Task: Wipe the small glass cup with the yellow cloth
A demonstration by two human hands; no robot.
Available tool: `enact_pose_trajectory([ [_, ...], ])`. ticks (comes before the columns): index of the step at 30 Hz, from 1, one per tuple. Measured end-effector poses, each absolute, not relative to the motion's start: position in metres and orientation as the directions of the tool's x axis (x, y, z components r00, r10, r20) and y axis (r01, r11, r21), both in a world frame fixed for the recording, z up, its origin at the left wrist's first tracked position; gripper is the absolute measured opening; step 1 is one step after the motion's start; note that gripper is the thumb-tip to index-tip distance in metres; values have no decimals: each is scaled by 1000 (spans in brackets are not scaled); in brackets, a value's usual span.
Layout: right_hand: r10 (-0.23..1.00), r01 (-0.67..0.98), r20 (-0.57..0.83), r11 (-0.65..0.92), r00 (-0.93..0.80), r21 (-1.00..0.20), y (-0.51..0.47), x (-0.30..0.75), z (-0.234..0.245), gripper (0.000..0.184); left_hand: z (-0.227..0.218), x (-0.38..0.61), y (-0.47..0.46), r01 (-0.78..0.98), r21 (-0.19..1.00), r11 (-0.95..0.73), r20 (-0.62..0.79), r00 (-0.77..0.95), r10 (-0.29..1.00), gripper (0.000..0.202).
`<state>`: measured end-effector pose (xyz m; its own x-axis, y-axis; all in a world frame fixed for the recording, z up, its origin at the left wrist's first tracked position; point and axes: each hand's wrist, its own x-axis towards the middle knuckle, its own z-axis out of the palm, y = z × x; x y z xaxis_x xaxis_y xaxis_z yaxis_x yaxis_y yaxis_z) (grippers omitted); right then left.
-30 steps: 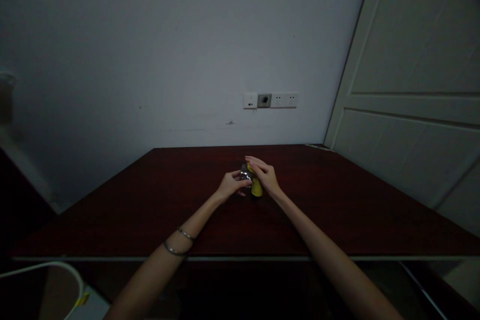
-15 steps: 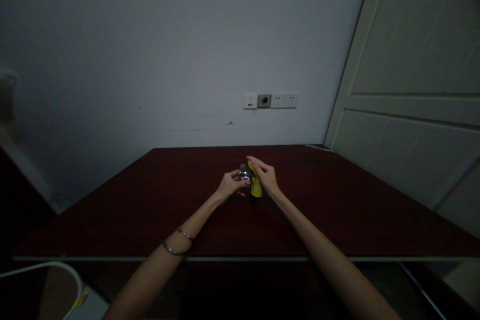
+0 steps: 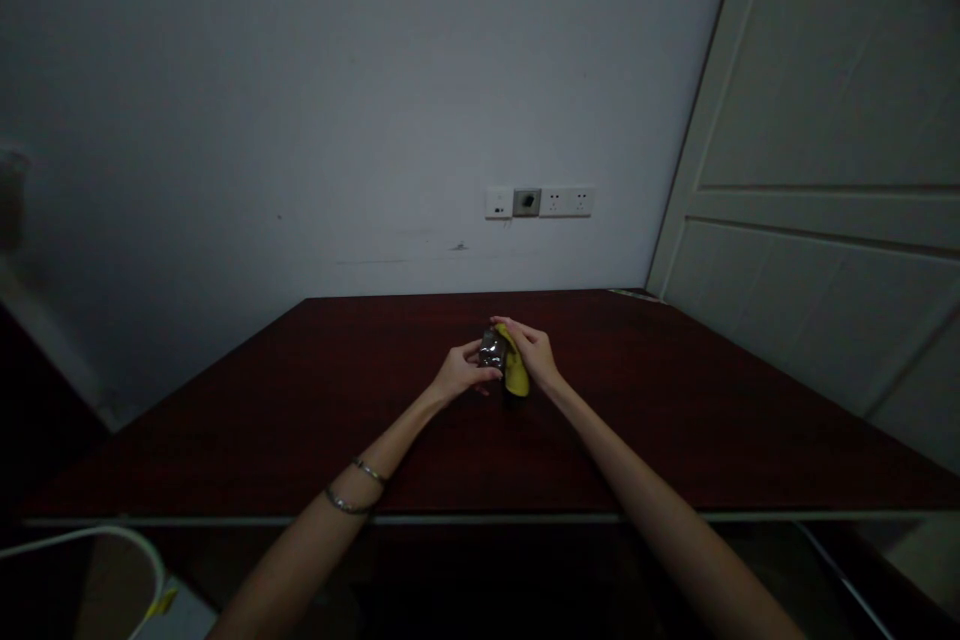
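My left hand point(image 3: 463, 372) is closed around the left side of a small clear, shiny container point(image 3: 492, 350), its thumb along the near edge. The container looks like glass or plastic; its exact kind I cannot make out. In my right hand point(image 3: 531, 348) is a yellow cloth point(image 3: 517, 375), pressed against the container's right side. Part of the cloth hangs down below the fingers. Both hands are over the middle of the dark red table, and the container's far side is partly hidden by the cloth and fingers.
The dark red tabletop point(image 3: 300, 420) reaches back to a pale wall point(image 3: 300, 100) with a row of sockets point(image 3: 555, 202). At the right stands a panelled door point(image 3: 840, 120). A white cable point(image 3: 142, 545) loops below the table's front edge at the left.
The container has turned slightly in my left hand, and more of its face shows. My right hand and the cloth have shifted slightly down along its side.
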<state>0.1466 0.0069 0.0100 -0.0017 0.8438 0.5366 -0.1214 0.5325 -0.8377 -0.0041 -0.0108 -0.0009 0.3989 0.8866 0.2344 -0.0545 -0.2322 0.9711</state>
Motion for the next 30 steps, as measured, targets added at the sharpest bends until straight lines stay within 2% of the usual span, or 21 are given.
enact_pose_trajectory([
  [2,867,-184,497,483,-31,-856,7,147,11,42,1,-4,-12,-58,967,-246,248,399,883,67],
  [5,846,-215,520,490,-116,-845,3,149,14,45,5,-4,-13,-63,969,-240,247,363,899,63],
  [7,813,-182,550,521,-190,-834,-2,151,16,54,6,-5,-13,-76,970,-229,241,335,911,60],
  [10,790,-132,556,541,-259,-831,-5,151,15,76,5,-7,-11,-83,974,-212,227,304,925,54],
  [14,791,-63,566,568,-230,-820,-2,149,9,89,2,-8,-7,-74,983,-169,184,314,932,48],
  [18,793,0,571,585,-212,-811,2,148,5,86,0,-8,-5,-57,992,-113,125,325,937,48],
  [23,811,11,552,565,-193,-825,4,151,7,84,-1,-8,-4,-53,996,-68,82,356,931,59],
  [27,884,-48,456,453,-106,-890,7,152,9,80,0,-12,-1,-55,996,-76,92,429,898,74],
  [30,940,-120,342,339,-9,-933,8,151,10,71,-1,-14,2,42,989,-141,110,428,897,84],
])
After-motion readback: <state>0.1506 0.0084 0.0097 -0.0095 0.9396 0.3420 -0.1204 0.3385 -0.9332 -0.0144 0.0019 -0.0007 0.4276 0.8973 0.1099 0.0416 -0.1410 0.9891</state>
